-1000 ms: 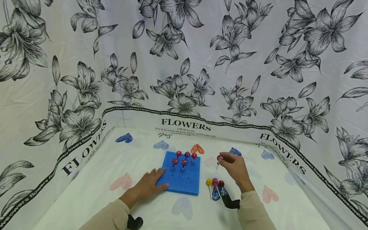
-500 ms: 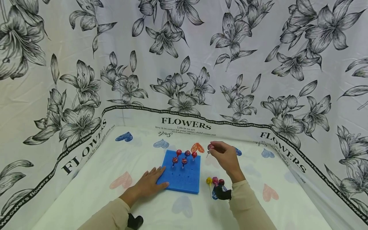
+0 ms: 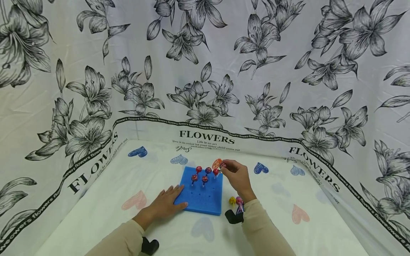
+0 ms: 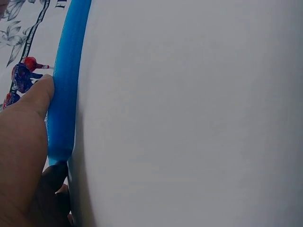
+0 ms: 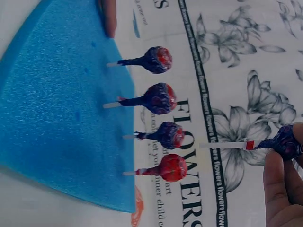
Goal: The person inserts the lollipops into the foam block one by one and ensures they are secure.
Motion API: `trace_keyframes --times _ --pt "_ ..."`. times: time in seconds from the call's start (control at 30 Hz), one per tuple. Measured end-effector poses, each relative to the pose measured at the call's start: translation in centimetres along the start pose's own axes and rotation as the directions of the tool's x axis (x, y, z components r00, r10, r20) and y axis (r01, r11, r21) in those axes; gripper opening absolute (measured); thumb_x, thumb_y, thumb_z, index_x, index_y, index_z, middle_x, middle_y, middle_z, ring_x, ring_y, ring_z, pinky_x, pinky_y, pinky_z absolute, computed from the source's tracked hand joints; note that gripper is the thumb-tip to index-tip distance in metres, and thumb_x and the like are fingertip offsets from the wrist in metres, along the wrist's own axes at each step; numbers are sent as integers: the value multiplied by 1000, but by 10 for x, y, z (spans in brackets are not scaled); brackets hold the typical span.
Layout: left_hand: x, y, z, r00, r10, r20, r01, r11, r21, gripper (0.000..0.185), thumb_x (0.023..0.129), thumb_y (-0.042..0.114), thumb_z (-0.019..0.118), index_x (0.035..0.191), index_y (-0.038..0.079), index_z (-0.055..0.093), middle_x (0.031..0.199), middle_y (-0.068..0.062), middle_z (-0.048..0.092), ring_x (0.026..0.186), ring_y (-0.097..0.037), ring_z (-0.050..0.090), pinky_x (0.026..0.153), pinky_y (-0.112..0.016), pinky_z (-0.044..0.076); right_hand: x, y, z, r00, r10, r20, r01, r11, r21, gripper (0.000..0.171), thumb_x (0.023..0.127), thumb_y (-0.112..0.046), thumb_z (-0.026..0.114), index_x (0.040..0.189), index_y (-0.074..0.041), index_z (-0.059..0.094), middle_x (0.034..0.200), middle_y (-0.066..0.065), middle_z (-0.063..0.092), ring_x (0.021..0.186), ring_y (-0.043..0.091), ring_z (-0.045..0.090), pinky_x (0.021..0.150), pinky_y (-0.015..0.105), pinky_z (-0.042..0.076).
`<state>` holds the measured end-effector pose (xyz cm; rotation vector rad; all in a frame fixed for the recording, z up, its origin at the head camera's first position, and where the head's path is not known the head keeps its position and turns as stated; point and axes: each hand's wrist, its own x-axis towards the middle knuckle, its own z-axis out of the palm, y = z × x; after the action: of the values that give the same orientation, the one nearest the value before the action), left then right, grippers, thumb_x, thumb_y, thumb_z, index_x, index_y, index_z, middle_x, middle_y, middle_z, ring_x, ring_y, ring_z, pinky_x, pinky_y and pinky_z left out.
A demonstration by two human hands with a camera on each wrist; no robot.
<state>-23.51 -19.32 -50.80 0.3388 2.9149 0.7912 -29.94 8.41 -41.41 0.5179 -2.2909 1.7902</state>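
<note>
A blue foam board (image 3: 200, 205) lies on the table, with several wrapped lollipops (image 3: 205, 180) standing upright in it towards the back. My left hand (image 3: 164, 206) rests with fingers spread on the board's left edge; in the left wrist view the thumb lies along the board (image 4: 64, 104). My right hand (image 3: 237, 177) pinches a dark-wrapped lollipop (image 5: 284, 143) by its head, above the board's far right corner. Its white stick (image 5: 222, 145) shows whole in the right wrist view, apart from the foam. Small holes (image 5: 78, 115) mark the board's surface.
To the right of the board lie a yellow lollipop (image 3: 232, 201) and a pink one (image 3: 239, 201), partly behind the right wrist's black camera mount (image 3: 234, 217). A white cloth with printed hearts (image 3: 300, 213) covers the table. Behind it hangs a flower-printed curtain (image 3: 205, 96).
My right hand has carried the lollipop leftward from the right of the board to its far right corner. The left hand and the board have stayed in place.
</note>
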Motion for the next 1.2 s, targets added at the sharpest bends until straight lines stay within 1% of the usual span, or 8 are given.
trace_keyframes --times 0.23,0.4,0.6,0.8,1.03,1.13,1.2 --pt "-1 -1 -1 1000 1 -1 -1 1000 -6 82 90 62 54 153 16 30 154 -12 30 142 -37 16 111 -57 7 -4 24 15 993 116 3 -116 993 -37 28 91 -9 68 119 -6 68 107 5 66 98 21 63 85 32 52" --pt "0 -2 -2 1000 9 -6 -9 1000 -7 82 90 62 53 153 16 30 154 -12 30 143 -36 16 112 -57 7 -5 35 20 988 156 19 -155 987 -34 29 91 -10 68 119 -3 67 105 5 67 97 22 63 84 31 53" --pt "-1 -1 -2 1000 6 1 -6 1000 -13 82 90 63 53 153 16 30 154 -12 29 143 -36 16 112 -57 7 -8 44 21 985 168 32 -166 984 -57 27 90 -7 68 117 -4 68 103 5 67 95 22 64 83 31 53" --pt "-1 -1 -2 1000 2 -4 -2 1000 -10 83 89 63 53 153 16 30 154 -12 29 143 -36 16 112 -57 7 -8 50 22 984 174 46 -169 981 -91 28 90 -8 68 118 -5 68 105 5 67 97 21 63 84 31 53" --pt "0 -1 0 1000 -4 4 4 1000 -8 83 89 63 52 153 16 30 155 -11 29 143 -36 15 112 -57 7 -5 53 23 987 155 51 -146 979 -146 28 91 -7 67 118 -6 68 103 4 67 97 21 63 84 33 53" --pt "-1 -1 -1 1000 -4 4 4 1000 -7 83 89 63 53 153 16 30 155 -11 29 143 -36 16 111 -57 7 -5 54 24 988 145 59 -134 978 -157 27 90 -6 68 117 -4 68 103 5 67 97 22 63 85 36 53" --pt "-1 0 -1 1000 -4 4 4 1000 -8 82 89 63 53 153 16 30 154 -11 29 143 -36 16 111 -57 7 -6 58 25 986 144 78 -130 977 -169 27 89 -6 68 116 -2 68 103 5 67 97 23 63 85 37 53"
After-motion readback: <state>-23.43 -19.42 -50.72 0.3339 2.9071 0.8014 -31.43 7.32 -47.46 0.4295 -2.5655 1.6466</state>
